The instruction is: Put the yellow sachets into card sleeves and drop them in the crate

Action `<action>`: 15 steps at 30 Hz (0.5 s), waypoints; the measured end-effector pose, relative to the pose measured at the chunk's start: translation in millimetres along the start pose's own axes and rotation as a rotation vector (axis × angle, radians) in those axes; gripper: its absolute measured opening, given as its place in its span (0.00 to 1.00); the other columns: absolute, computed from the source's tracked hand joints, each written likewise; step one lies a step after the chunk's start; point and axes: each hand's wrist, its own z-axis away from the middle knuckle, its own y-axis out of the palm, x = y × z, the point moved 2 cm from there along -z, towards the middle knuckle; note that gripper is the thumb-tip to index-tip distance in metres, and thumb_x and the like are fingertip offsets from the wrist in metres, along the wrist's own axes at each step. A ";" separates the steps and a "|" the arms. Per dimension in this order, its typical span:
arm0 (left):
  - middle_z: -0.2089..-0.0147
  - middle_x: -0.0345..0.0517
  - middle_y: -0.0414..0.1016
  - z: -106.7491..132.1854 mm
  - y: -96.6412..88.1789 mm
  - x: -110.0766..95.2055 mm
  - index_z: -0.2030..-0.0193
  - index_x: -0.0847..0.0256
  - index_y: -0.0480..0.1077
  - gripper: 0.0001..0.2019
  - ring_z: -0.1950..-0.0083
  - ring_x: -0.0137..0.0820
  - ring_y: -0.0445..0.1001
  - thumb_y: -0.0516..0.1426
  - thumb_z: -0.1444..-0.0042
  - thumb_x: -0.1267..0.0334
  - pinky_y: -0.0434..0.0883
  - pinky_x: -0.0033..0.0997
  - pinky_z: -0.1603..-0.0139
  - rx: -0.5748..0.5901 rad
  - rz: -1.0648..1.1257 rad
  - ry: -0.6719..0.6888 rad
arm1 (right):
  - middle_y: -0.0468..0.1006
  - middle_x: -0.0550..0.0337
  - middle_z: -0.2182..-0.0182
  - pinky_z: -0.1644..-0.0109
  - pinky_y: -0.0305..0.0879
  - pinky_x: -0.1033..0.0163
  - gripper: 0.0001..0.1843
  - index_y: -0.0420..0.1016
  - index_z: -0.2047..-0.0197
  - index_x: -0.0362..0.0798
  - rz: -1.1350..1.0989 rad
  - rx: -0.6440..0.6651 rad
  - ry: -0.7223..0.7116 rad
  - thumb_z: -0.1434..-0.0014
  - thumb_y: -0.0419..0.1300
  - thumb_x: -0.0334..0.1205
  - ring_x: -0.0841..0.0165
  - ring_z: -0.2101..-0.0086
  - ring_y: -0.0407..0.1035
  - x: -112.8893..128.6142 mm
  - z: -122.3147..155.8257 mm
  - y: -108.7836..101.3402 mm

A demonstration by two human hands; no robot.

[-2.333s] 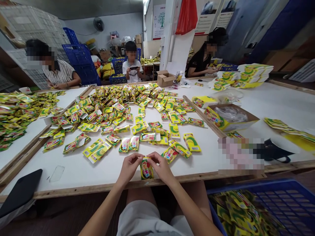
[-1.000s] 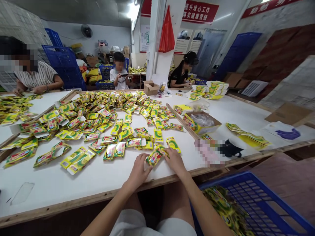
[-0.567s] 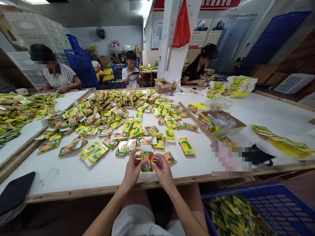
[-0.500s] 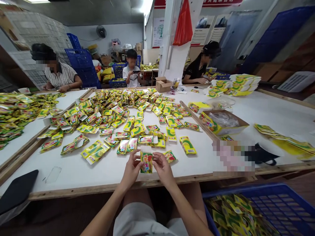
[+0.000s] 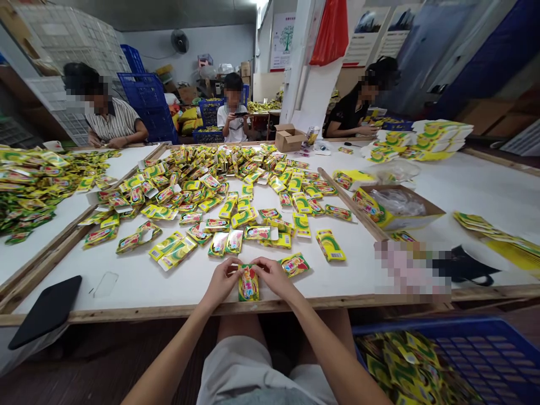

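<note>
Both my hands hold one small yellow and green printed carton [image 5: 248, 284] upright at the near edge of the white table [image 5: 139, 284]. My left hand [image 5: 221, 281] pinches its left side and my right hand [image 5: 272, 277] pinches its top right, fingers closed on it. Several flat cartons of the same print lie just beyond, the nearest one [image 5: 294, 264] beside my right hand. A large spread of these cartons [image 5: 202, 185] covers the table's middle.
A blue crate [image 5: 459, 360] with finished cartons stands at my lower right. A black phone [image 5: 44, 309] lies at the table's left corner. An open cardboard box [image 5: 394, 205] and a wooden strip [image 5: 350, 205] lie to the right. Three people sit at the far side.
My hands picked a fresh flat carton off the table, raised it with its top flap open, and now press it closed lower at the table edge.
</note>
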 end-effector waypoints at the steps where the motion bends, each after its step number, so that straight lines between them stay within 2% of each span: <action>1: 0.63 0.44 0.72 -1.6 -1.0 0.1 0.64 0.62 0.70 0.09 0.60 0.32 0.74 0.61 0.48 0.60 0.71 0.29 0.61 -0.017 0.015 0.025 | 0.76 0.61 0.72 0.62 0.67 0.62 0.09 0.75 0.68 0.47 0.029 -0.015 -0.009 0.44 0.58 0.43 0.67 0.68 0.70 1.0 -3.1 1.5; 3: 0.62 0.44 0.73 -3.1 -1.2 -0.7 0.60 0.61 0.69 0.11 0.59 0.32 0.74 0.62 0.49 0.61 0.71 0.30 0.58 -0.033 0.081 0.060 | 0.74 0.62 0.73 0.62 0.67 0.63 0.08 0.74 0.69 0.47 0.029 -0.050 -0.027 0.44 0.59 0.42 0.68 0.69 0.69 2.6 -6.2 4.3; 6: 0.60 0.43 0.74 -0.5 1.5 -4.0 0.51 0.57 0.64 0.18 0.57 0.33 0.75 0.61 0.48 0.62 0.72 0.33 0.55 -0.043 0.141 0.089 | 0.74 0.64 0.71 0.63 0.67 0.64 0.10 0.71 0.58 0.50 -0.081 -0.096 -0.063 0.43 0.59 0.41 0.69 0.69 0.70 5.5 -2.8 6.8; 8: 0.58 0.46 0.75 3.3 4.0 -7.8 0.53 0.58 0.67 0.14 0.55 0.35 0.74 0.60 0.46 0.62 0.71 0.35 0.53 -0.056 0.066 0.114 | 0.75 0.63 0.69 0.62 0.68 0.64 0.10 0.72 0.56 0.50 -0.080 -0.106 -0.092 0.43 0.58 0.40 0.68 0.67 0.71 10.2 2.5 7.2; 10: 0.58 0.48 0.75 7.4 6.7 -12.1 0.59 0.61 0.72 0.09 0.55 0.36 0.74 0.59 0.45 0.61 0.71 0.35 0.52 -0.073 -0.037 0.139 | 0.77 0.60 0.67 0.60 0.68 0.63 0.07 0.74 0.61 0.49 -0.017 -0.098 -0.105 0.42 0.58 0.40 0.67 0.65 0.72 16.5 8.0 7.0; 15: 0.61 0.49 0.77 12.8 15.5 -19.8 0.62 0.62 0.74 0.09 0.58 0.35 0.75 0.58 0.44 0.60 0.71 0.32 0.56 -0.171 -0.102 0.139 | 0.78 0.58 0.67 0.61 0.69 0.63 0.09 0.75 0.65 0.48 0.014 -0.138 -0.114 0.41 0.59 0.44 0.67 0.66 0.72 28.7 17.2 5.9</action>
